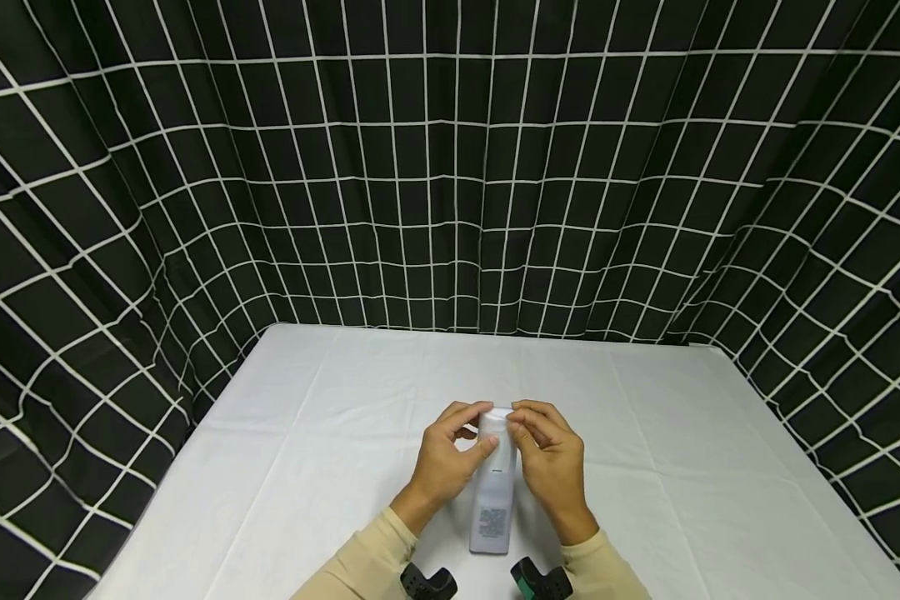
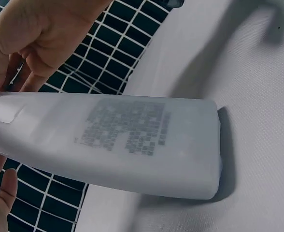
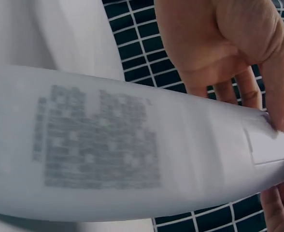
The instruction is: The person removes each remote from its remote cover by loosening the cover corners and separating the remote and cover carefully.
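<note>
White plastic bottle (image 1: 492, 492), lower center of the frame, held between two hands above a tabletop (image 1: 330, 475) covered in smooth white cloth with faint fold lines. The bottle is tall, with a matte body, rounded edges, a squared base and a narrowing top; a block of small grey print (image 1: 492, 522) marks the lower part of its near face, its wording too blurred to read. A recessed panel (image 3: 271, 144) with a straight lower edge lies near the top. Black fabric (image 1: 390, 183) with a white grid, softly rippled, fills the upper frame and both sides. The bottle stands roughly upright, base toward the cloth; whether the base bears fully on it cannot be told.

Left hand (image 1: 444, 458): grip closed on the bottle's upper left side, thumb on the near face, index finger arched to the top edge. Right hand (image 1: 557, 467): grip pinching the bottle's upper right side, fingers bent, thumb tip at the recessed panel. Both forearms enter from the bottom edge and converge.

Count: one bottle, two hands, two beige sleeves (image 1: 371, 558), two dark wrist devices (image 1: 429, 582), the right one partly green.
</note>
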{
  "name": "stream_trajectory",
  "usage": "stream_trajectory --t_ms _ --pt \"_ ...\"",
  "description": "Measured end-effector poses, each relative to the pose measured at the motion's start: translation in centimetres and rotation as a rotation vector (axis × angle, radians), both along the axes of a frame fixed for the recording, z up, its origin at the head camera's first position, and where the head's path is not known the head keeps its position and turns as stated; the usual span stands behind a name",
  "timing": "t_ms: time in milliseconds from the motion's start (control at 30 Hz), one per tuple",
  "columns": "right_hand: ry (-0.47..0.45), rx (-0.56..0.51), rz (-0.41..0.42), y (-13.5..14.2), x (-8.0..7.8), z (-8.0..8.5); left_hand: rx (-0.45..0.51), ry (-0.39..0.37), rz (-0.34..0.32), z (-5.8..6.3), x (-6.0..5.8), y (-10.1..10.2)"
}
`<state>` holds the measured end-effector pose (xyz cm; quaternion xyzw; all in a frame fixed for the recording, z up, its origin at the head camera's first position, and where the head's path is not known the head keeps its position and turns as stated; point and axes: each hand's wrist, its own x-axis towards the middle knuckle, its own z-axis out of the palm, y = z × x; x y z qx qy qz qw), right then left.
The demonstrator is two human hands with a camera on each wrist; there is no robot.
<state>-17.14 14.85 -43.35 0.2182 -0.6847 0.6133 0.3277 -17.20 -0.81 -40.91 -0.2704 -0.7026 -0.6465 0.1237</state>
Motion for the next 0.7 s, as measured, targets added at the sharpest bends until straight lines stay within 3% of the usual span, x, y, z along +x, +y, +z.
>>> stream_trajectory --t_ms 200,333,533,700 --pt "-0.014 -0.027 -0.025 0.0 -0.2 0.1 -0.035 0.059 0.037 0.2 0.1 0.0" --pt "0.012 -0.010 -0.100 -0.1 -0.3 0.2 -0.052 0.092 0.033 0.1 0.2 0.0" --pt "0.026 -0.015 -0.176 -0.1 -0.6 0.5 -0.015 0.160 -0.045 -0.3 0.2 -0.2" --pt "-0.091 -0.090 -0.172 0.0 -0.4 1.1 0.003 0.119 -0.121 -0.4 0.3 -0.4"
